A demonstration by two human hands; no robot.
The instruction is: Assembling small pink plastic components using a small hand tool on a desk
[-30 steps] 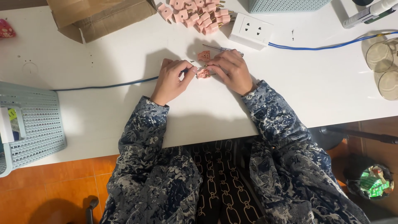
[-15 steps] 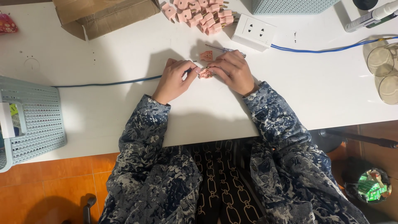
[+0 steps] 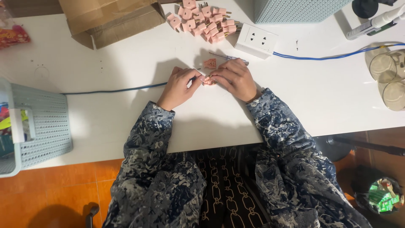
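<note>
Where two hands meet: left hand (image 3: 179, 86) and right hand (image 3: 235, 78) both pinching one pink plug (image 3: 209, 81), one plug half (image 3: 210, 63) beside.

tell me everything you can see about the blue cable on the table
The blue cable is a thin, round, plastic-looking cord lying flat on the white table. It comes out from beside the pale mesh basket and runs rightward in a slight curve to the left hand, where its end is hidden under the fingers. That end meets a small pink plug part pinched between the left hand and the right hand. How it joins cannot be seen.
</note>
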